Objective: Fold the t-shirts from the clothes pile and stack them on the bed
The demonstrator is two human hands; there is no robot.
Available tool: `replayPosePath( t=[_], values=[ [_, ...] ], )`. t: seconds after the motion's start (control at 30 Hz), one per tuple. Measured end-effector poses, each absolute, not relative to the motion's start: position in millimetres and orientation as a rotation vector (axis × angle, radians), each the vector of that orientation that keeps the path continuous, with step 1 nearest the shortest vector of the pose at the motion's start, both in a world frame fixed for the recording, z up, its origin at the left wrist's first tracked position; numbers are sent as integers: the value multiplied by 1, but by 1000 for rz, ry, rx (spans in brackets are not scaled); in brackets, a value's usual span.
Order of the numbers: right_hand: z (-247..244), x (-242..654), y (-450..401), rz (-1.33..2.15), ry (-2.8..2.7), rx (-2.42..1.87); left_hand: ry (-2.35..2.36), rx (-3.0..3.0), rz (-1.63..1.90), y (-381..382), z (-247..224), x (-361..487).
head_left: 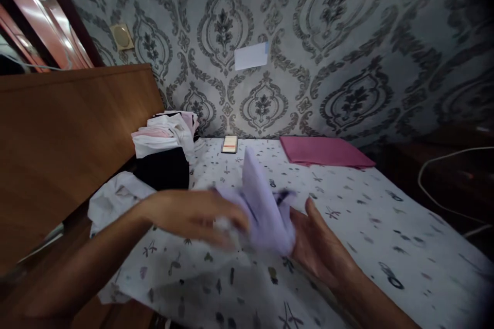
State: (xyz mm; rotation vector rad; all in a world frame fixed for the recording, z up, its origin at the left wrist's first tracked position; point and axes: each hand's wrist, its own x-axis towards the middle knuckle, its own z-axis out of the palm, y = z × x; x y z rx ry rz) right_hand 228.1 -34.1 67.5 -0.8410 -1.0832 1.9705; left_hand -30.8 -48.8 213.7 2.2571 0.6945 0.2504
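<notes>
A lilac piece of clothing (pixel 266 211), partly folded and blurred by motion, is held up above the bed in front of me. My right hand (pixel 318 249) is at its right side, with the thumb raised apart and the other fingers partly hidden against the cloth. My left hand (pixel 200 216) reaches across from the left to the near side of the cloth. Its fingers are smeared, so their grip on the fabric does not show. Left of this hand lies a crumpled white garment (pixel 116 195) on the bed's edge, beside a black garment (pixel 164 169).
A stack of white and pink clothes (pixel 165 133) leans by the wooden headboard (pixel 77 128). A phone (pixel 229 144) lies near the wall on the patterned bedsheet (pixel 358 216). Toward the back right is a folded pink cloth (pixel 324 150). A white cable (pixel 428 164) hangs at far right.
</notes>
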Motion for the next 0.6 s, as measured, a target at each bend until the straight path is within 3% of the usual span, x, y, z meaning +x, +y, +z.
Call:
replayPosePath(
  t=[0.07,0.2,0.37,0.5,0.6],
  values=[
    [56,231,-38,1990,-844,-1067,764,2252,-123,-46,181,-37],
    [40,237,-47,1951,-668,-1251,1947,2492,-190,-11,128,-96],
    [41,239,-51,1945,-579,-1203,2384,2397,-704,4,138,-180],
    [34,241,-48,1924,-620,-1199,2481,2300,-693,0,160,-191],
    [29,237,-46,1879,-762,-1149,2391,2429,-262,-10,150,-144]
  ],
)
